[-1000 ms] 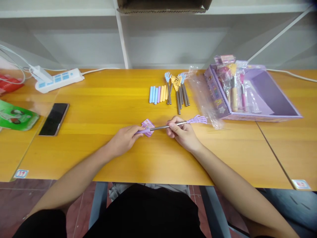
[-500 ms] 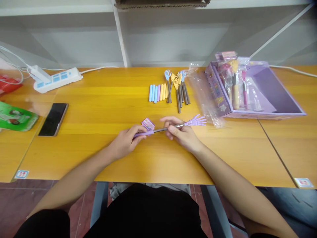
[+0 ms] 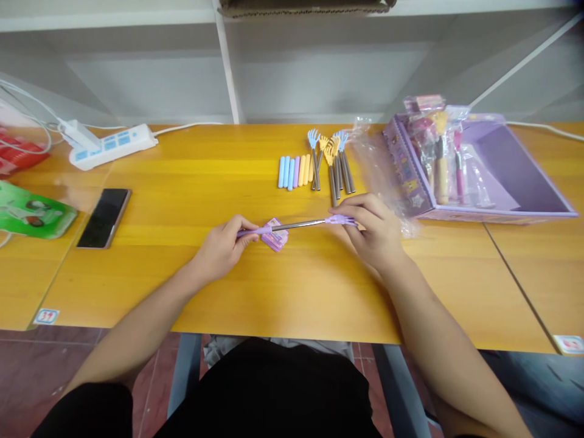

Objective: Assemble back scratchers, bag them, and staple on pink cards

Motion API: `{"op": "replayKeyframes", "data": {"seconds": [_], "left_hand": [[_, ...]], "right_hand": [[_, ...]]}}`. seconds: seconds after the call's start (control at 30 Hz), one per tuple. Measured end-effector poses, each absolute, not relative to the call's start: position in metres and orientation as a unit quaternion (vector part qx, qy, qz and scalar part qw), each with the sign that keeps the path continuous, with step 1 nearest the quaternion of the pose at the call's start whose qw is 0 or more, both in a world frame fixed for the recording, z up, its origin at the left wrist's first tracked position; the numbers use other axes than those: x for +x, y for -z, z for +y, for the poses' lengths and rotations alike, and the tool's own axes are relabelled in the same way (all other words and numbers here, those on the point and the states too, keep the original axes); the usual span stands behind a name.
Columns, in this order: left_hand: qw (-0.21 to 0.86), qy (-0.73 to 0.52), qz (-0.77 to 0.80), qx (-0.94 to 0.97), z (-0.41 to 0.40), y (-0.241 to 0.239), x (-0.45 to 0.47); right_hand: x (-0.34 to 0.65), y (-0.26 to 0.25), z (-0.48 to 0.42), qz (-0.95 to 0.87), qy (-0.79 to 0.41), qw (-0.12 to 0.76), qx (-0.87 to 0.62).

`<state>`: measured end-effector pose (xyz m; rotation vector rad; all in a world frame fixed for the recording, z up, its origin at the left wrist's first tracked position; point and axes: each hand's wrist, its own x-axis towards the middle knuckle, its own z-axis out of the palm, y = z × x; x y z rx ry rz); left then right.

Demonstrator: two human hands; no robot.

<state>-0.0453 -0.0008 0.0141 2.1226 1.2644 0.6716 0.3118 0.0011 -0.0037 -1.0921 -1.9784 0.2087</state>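
Observation:
A back scratcher (image 3: pixel 298 225) with a metal rod, a purple grip and a purple claw head stretches level between my hands. My left hand (image 3: pixel 223 249) is closed round the purple grip. At the other end, the fingers of my right hand (image 3: pixel 376 234) pinch the claw head. Beneath the rod lies a small stack of purple printed cards (image 3: pixel 275 239). Beyond it, several blue, purple and yellow grips (image 3: pixel 295 172) lie in a row. Beside them rest several metal rods with blue and yellow claw heads (image 3: pixel 335 161).
On the right stands a purple box (image 3: pixel 506 213) holding bagged items; a clear plastic bag (image 3: pixel 381 173) lies against it. Leftward are a phone (image 3: pixel 104 218), a green pack (image 3: pixel 34 210) and a white power strip (image 3: pixel 114 146). White shelving (image 3: pixel 228 67) rises behind.
My right hand has moved from the metal rod out to the claw head. The rod shows longer between my hands, and my left hand has shifted slightly left, uncovering more of the cards.

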Motion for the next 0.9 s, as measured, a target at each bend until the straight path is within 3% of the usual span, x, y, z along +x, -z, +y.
{"op": "replayKeyframes", "data": {"seconds": [0.3,0.9], "left_hand": [[0.207,-0.220,0.427,0.852,-0.001,-0.006,-0.045],[0.209,-0.259,0.359,0.872,-0.007,0.007,-0.040]], "right_hand": [[0.307,0.007,-0.004,-0.836,-0.140,0.320,-0.423],[0.270,0.020,-0.021,-0.841,-0.137,0.311,-0.421]]}}
